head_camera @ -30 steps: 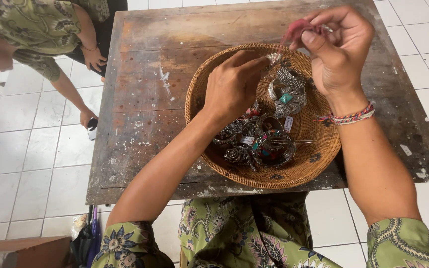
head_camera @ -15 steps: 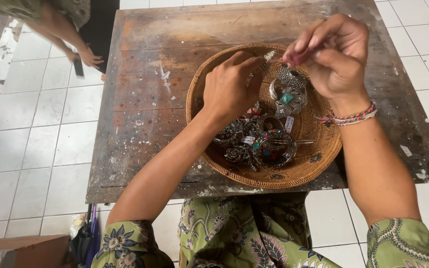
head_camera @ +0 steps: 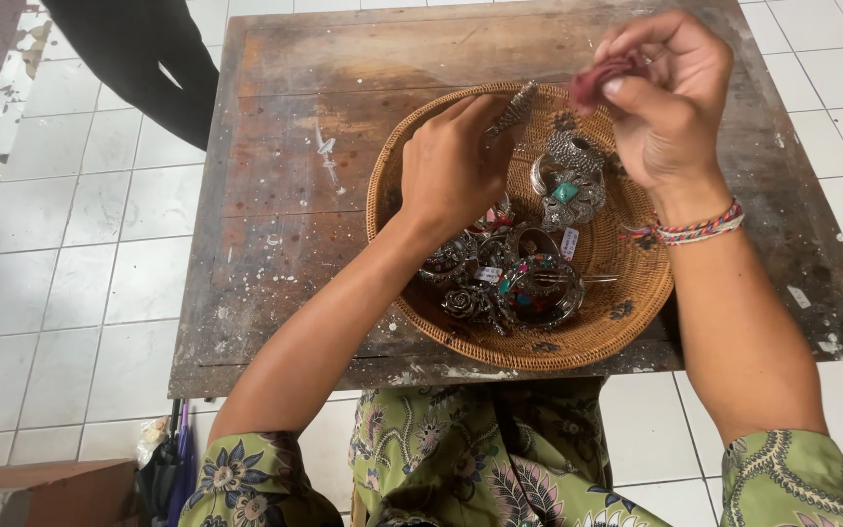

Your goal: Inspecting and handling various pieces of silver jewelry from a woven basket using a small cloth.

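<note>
1. Silver piece (head_camera: 516, 107): small, slender and ornate, held above the far rim of the woven basket (head_camera: 626, 293). Its long axis runs on a slant, the free tip pointing up and to the right, the lower end lost in the left hand's grip.
2. Left hand (head_camera: 456, 166): fingers (head_camera: 480, 109) pressed together, pinching the lower end of the silver piece. Back of the hand faces the camera, so the exact grip is hidden.
3. Right hand (head_camera: 665, 93): fingers curled and pinching a small dark-red cloth (head_camera: 599, 78), bunched up; blurred, so probably cloth, not certain. The cloth sits just to the right of the silver piece's tip and a little higher, near but apart.
4. Key relation: the piece's free tip points toward the cloth; the right hand is the nearer one to that tip, the left already holds the other end.
5. Basket contents: a filigree cuff with a green stone (head_camera: 566, 185) below the right hand, and a heap of dark silver bangles (head_camera: 519, 283) toward the near side, some with small tags.
6. Basket rests on a worn, paint-flecked wooden counter (head_camera: 285, 195); white tiled floor (head_camera: 80, 293) around it.
</note>
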